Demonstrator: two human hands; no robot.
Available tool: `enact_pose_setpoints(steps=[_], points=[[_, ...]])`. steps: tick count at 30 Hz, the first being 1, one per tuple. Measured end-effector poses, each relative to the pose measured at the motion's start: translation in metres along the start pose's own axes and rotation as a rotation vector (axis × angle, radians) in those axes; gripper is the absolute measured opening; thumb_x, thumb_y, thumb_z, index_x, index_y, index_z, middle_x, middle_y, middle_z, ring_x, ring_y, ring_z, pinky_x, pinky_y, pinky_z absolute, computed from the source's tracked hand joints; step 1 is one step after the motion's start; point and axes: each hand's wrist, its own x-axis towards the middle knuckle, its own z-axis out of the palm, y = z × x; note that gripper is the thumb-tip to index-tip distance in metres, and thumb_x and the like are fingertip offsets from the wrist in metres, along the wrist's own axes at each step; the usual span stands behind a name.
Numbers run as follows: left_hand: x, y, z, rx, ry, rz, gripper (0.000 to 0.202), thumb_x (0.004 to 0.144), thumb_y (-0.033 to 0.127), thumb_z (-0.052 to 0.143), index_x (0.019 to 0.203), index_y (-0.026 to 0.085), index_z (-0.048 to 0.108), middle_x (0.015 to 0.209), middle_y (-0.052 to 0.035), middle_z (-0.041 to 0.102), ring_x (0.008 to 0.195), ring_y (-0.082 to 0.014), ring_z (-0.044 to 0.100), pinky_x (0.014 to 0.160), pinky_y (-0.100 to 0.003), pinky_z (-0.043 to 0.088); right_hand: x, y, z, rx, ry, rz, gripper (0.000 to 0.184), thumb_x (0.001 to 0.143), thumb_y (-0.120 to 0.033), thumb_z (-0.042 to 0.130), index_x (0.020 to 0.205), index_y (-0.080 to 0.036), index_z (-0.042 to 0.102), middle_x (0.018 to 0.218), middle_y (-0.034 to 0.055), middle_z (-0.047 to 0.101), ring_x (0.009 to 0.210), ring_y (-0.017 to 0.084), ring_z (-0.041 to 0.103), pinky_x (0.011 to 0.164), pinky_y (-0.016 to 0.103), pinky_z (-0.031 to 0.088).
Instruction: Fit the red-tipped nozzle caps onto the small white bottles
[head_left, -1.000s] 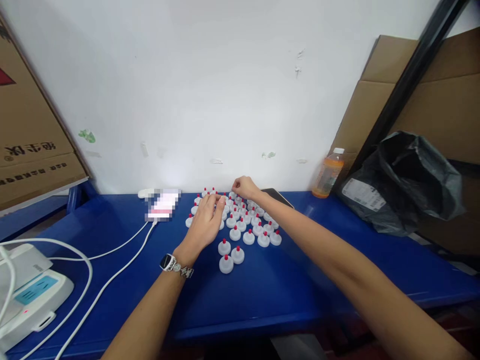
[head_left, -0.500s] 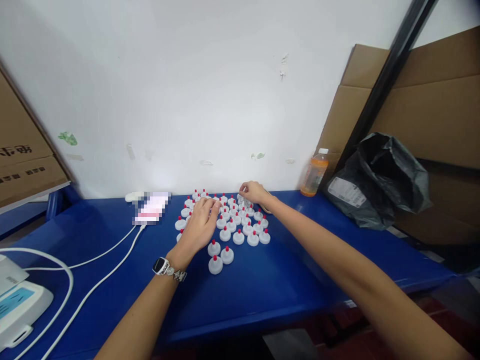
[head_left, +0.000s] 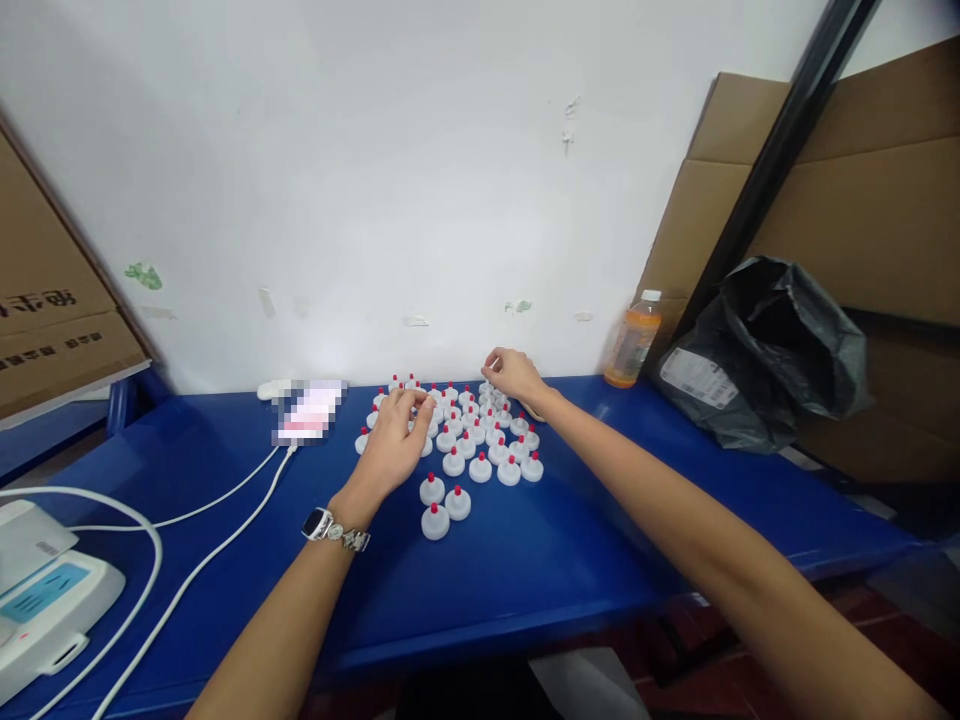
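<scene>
Several small white caps with red tips (head_left: pixel 480 467) stand in rows on the blue table (head_left: pixel 525 570). My left hand (head_left: pixel 397 440), with a watch at the wrist, lies over the left side of the cluster, fingers curled and pinched at a cap. At the far edge of the rows my right hand (head_left: pixel 510 372) hovers with its fingertips pinched together over a cap. What each pinch holds is too small to make out. Three caps (head_left: pixel 442 505) stand apart at the front.
A white device (head_left: pixel 45 600) with cables sits at the left edge, and a phone (head_left: pixel 307 412) lies by the wall. An orange drink bottle (head_left: pixel 632 340) and a black plastic bag (head_left: pixel 772 355) stand at the right, cardboard behind them. A cardboard box (head_left: pixel 52 300) leans at left.
The head view shifted slightly. My left hand curled its fingers in over the caps, and my right hand stayed pinched at the back of the rows.
</scene>
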Motion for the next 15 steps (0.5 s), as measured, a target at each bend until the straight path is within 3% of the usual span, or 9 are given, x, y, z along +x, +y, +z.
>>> enact_pose_setpoints(steps=[3,6,9,11,13,15], points=[[0.001,-0.002,0.000,0.001,-0.003,0.009,0.032,0.101,0.044,0.039,0.102,0.020,0.061,0.105,-0.0071,0.060,0.103,-0.0230,0.055,0.095,-0.039,0.044,0.010,0.001,0.005,-0.021,-0.039,0.053,0.011,0.075,-0.025,0.070,0.084,-0.018,0.072,0.084,0.0085,0.075,0.094,0.027,0.068,0.091,0.039,0.045],[0.002,-0.003,-0.005,0.004,0.017,-0.006,0.032,0.100,0.044,0.040,0.102,0.020,0.061,0.106,-0.0073,0.060,0.100,-0.0227,0.056,0.095,-0.040,0.044,0.016,-0.004,0.006,0.021,-0.064,0.061,0.004,0.072,-0.014,0.067,0.072,-0.017,0.070,0.081,0.0091,0.075,0.089,0.025,0.069,0.087,0.036,0.047],[0.004,-0.004,-0.013,-0.019,0.060,-0.051,0.033,0.099,0.045,0.042,0.107,0.020,0.062,0.109,-0.0076,0.061,0.097,-0.0220,0.057,0.093,-0.040,0.046,0.005,-0.020,0.001,0.108,-0.044,0.029,0.010,0.079,-0.014,0.060,0.081,-0.016,0.070,0.086,0.0079,0.076,0.085,0.020,0.069,0.079,0.029,0.048],[0.003,-0.002,-0.016,-0.058,0.083,-0.072,0.034,0.099,0.046,0.043,0.116,0.021,0.060,0.113,-0.0078,0.062,0.097,-0.0215,0.058,0.090,-0.038,0.047,-0.013,-0.036,-0.002,0.237,-0.050,-0.020,0.014,0.086,-0.021,0.056,0.090,-0.017,0.069,0.087,0.0052,0.076,0.081,0.015,0.069,0.073,0.024,0.049],[0.002,0.000,-0.017,-0.112,0.069,-0.095,0.038,0.099,0.047,0.043,0.125,0.022,0.055,0.113,-0.0075,0.063,0.096,-0.0205,0.060,0.085,-0.035,0.048,-0.036,-0.054,-0.003,0.634,-0.095,-0.109,0.017,0.087,-0.031,0.061,0.091,-0.016,0.067,0.084,0.0061,0.076,0.077,0.016,0.069,0.069,0.025,0.050],[0.001,0.002,-0.016,-0.175,0.019,-0.112,0.039,0.101,0.049,0.038,0.126,0.023,0.053,0.103,-0.0056,0.065,0.088,-0.0194,0.061,0.077,-0.033,0.048,-0.057,-0.072,0.000,0.871,-0.154,-0.175,0.022,0.082,-0.038,0.068,0.087,-0.016,0.067,0.080,0.0054,0.074,0.075,0.017,0.068,0.069,0.026,0.049]])
